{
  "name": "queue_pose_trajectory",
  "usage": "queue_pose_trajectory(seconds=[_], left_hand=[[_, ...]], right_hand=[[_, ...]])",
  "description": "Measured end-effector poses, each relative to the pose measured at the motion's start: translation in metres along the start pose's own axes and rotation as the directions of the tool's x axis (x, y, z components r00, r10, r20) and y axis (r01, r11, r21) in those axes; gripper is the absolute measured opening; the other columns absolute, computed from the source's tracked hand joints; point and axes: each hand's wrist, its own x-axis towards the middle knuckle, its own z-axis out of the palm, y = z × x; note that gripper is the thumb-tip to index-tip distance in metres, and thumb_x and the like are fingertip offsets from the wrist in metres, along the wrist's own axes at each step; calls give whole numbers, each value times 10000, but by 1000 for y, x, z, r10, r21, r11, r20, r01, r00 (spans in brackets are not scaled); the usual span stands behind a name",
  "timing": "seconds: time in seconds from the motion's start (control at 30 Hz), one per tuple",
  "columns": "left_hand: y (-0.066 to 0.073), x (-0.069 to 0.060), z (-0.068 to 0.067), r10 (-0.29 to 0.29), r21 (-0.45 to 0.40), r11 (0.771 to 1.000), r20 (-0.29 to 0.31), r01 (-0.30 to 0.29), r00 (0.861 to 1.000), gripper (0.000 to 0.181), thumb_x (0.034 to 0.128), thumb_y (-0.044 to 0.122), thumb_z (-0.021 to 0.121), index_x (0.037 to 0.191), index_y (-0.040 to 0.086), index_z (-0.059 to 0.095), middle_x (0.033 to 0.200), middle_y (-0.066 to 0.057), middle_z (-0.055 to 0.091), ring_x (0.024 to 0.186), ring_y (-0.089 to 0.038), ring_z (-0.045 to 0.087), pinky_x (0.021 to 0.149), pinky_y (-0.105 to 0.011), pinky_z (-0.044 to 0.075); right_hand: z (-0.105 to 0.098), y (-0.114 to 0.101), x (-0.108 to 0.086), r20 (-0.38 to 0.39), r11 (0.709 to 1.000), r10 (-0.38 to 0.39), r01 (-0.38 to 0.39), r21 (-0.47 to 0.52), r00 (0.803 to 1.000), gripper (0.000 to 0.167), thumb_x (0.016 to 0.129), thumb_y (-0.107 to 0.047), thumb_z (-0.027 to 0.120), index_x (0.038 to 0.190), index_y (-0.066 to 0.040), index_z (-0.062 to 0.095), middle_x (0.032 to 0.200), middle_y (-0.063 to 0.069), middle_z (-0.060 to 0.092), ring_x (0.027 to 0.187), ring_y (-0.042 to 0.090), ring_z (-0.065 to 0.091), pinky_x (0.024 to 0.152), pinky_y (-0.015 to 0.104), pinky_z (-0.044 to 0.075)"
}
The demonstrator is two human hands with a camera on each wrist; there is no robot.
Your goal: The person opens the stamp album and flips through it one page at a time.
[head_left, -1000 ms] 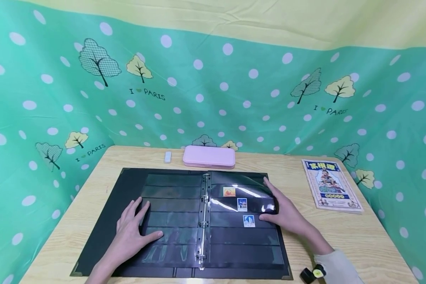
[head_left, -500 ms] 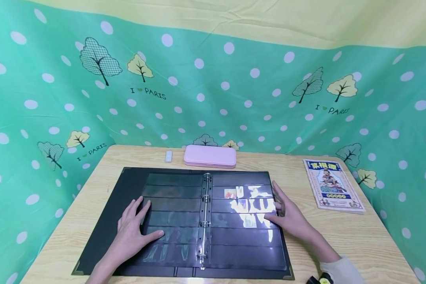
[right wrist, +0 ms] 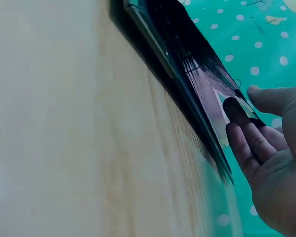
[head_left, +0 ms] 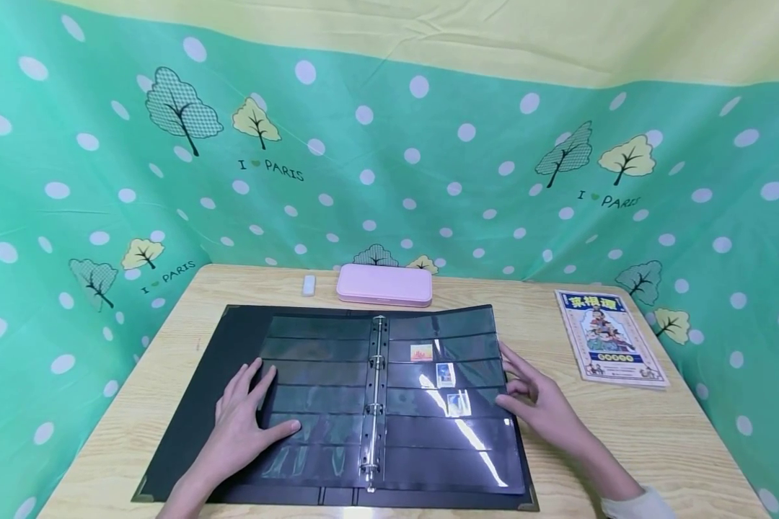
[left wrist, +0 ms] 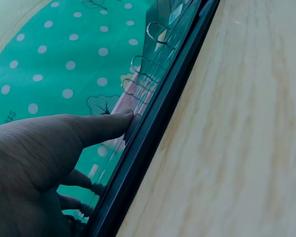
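1. One desk [head_left: 493, 292] carries the open black album [head_left: 197, 404], spread flat at its near side.
2. The right page [head_left: 428, 468] is raised along its outer edge; pulled too hard, it might tear at the metal rings [head_left: 376, 360].
3. The left hand [head_left: 239, 418] rests on the left page [head_left: 318, 373], fingers spread; too light a press could let the album slide.
4. The right hand [head_left: 544, 405] pinches the right page's edge; a loose hold may drop it.
5. Three stamps [head_left: 444, 375] sit in the right page's strips; tilting might shift them.
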Motion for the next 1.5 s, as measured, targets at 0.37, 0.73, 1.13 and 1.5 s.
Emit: queue_pose_trajectory(seconds=[0.37,0.73,1.13,1.5], left_hand=[[2,1,0,-5,2,1000,5,5,1000,1136,819,520,964,1646,-69,453,1757,-326,241,1624,-585,88,1150,-871,156],[20,-5,-6,-5,-51,999,-66,2,998,861,984,448,849,1623,-23,515,1710,-314,348,1569,-589,250,1133,-841,310],[79,-17,-2,163,-196,957,-248,-214,955,563,994,173,857,1524,180,668,1534,-49,649,1390,-346,626,1044,-634,539],[127,-23,14,293,-472,830,-83,-297,952,554,1075,188,750,1597,209,565,1431,11,706,1233,-251,705,1030,-370,592]], right_hand=[[-1,-13,-19,1,1000,-12,12,-3,1000,722,1074,-22,706,1715,-16,373,1537,382,568,964,95,726,854,210,586],[9,-38,-37,-3,999,-10,10,-33,1000,660,1107,-56,662,1719,-108,421,1538,267,621,1030,100,698,930,204,565],[28,-70,-42,142,991,-136,135,16,980,641,1159,-1,434,1752,-234,367,1776,21,403,1507,-7,465,1119,233,495],[43,-85,-41,323,969,-190,125,214,927,656,1169,1,265,1795,-181,202,1796,65,363,1528,123,486,1189,298,461]])
